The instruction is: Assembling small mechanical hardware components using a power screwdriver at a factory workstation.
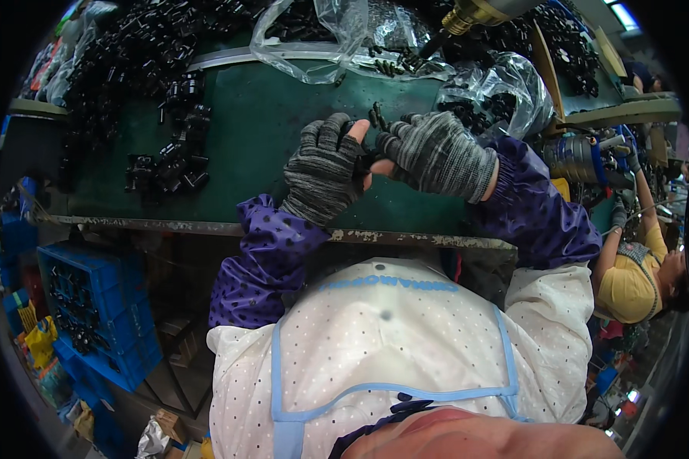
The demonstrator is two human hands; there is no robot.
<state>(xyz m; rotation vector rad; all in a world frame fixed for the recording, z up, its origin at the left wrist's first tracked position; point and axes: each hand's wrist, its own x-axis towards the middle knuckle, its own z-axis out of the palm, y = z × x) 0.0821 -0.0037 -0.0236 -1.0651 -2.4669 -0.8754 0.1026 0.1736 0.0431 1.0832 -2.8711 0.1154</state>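
Both my hands wear grey-and-black striped gloves with bare fingertips and meet over the green table (245, 153). My left hand (323, 170) is closed, its bare thumb raised, around a small black part (370, 157) mostly hidden by the fingers. My right hand (442, 155) is closed beside it, its fingers curled in toward the same part. At the right fingertips, small dark pin-like pieces (377, 116) stick up; whether they are gripped or lie on the table I cannot tell.
Heaped black parts (142, 69) fill the far left, some spilling nearer (172, 164). Clear plastic bags (505, 96) with small dark parts lie behind my hands. A brass-coloured tool head (459, 19) hangs above. Blue crates (103, 306) stand lower left. Another person (631, 283) works at right.
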